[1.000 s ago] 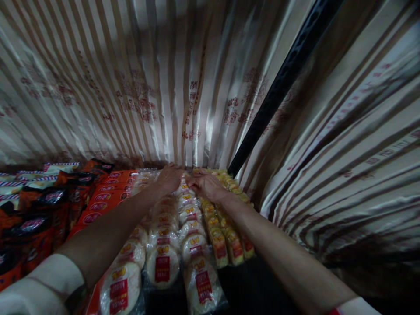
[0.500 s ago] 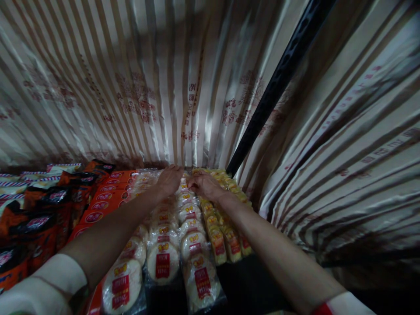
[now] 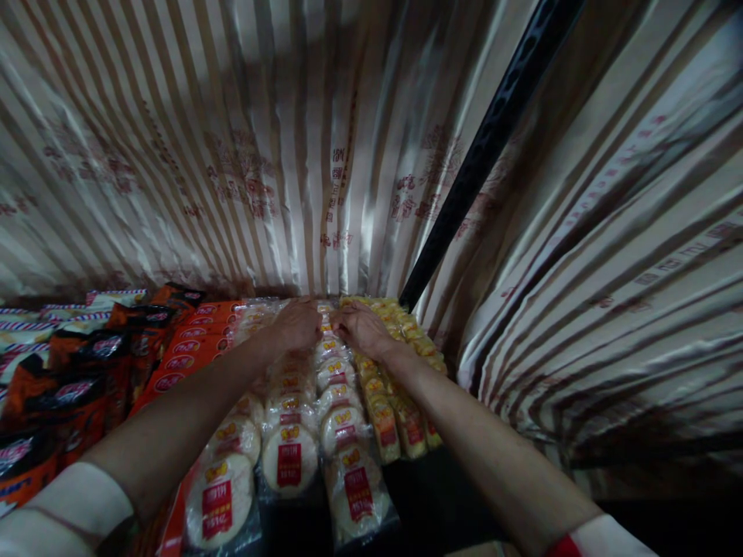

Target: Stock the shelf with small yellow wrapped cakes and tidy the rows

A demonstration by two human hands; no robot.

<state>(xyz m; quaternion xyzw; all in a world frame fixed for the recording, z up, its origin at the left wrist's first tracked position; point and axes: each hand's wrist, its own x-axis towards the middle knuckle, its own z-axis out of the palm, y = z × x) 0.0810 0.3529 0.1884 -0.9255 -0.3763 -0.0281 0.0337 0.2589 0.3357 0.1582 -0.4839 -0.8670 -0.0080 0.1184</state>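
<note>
A row of clear-wrapped round white crackers (image 3: pixel 342 429) is running toward the wearer, its far end lying a little left of the foot of the black perforated post (image 3: pixel 481 155). Over that far end, left of the post, the left hand (image 3: pixel 297 323) and the right hand (image 3: pixel 360 329) are facing each other with fingers curling inward; whether they are pinching film or only pressing is not showing, so I cannot tell. Good handling here is probably asking for light, even fingertip pressure from both sides, since the crackers are likely brittle and the loose film may be catching on its neighbours; the forearms are best kept lifted over the rows. Between the row and the post's foot, yellow wrapped snack packs (image 3: pixel 383 425) are lying in tight lines, where the right wrist could be nudging them. Farther left of the post, more cracker rows (image 3: pixel 289 456), then orange-red packs (image 3: pixel 181 362) and black-and-orange bags (image 3: pixel 75 394) are sitting. Behind the post, a striped curtain (image 3: pixel 348 155) is hanging in folds; in front of it, a dark shelf (image 3: pixel 429 495) is showing.
</note>
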